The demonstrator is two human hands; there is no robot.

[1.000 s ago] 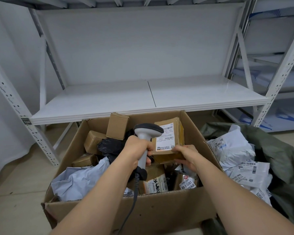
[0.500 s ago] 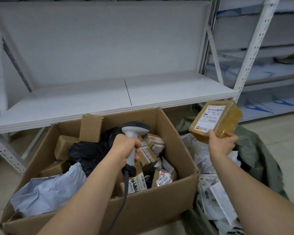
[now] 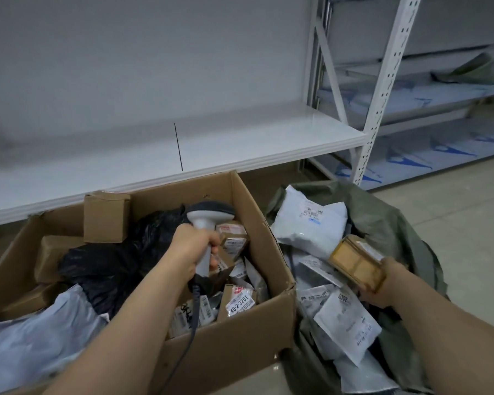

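My left hand (image 3: 193, 248) grips the handle of a grey barcode scanner (image 3: 208, 216), held upright over the open cardboard box (image 3: 257, 223); its cable hangs down past the box front. My right hand (image 3: 389, 282) holds a small taped brown parcel (image 3: 357, 262) low over the green sack (image 3: 382, 212), tilted, its label side turned away. The cardboard box holds several small brown parcels, a black plastic bag (image 3: 111, 260) and a grey mailer (image 3: 40, 337).
The green sack on the right is filled with white and grey mailers (image 3: 311, 226). A white metal shelf (image 3: 240, 143) runs behind the box at knee height. More racking (image 3: 382, 81) stands at the right. Tiled floor (image 3: 468, 195) lies beyond the sack.
My right hand has carried the brown parcel from the box to the right, then down from chest height onto the sack. The view has swung right. My left hand still holds the scanner.
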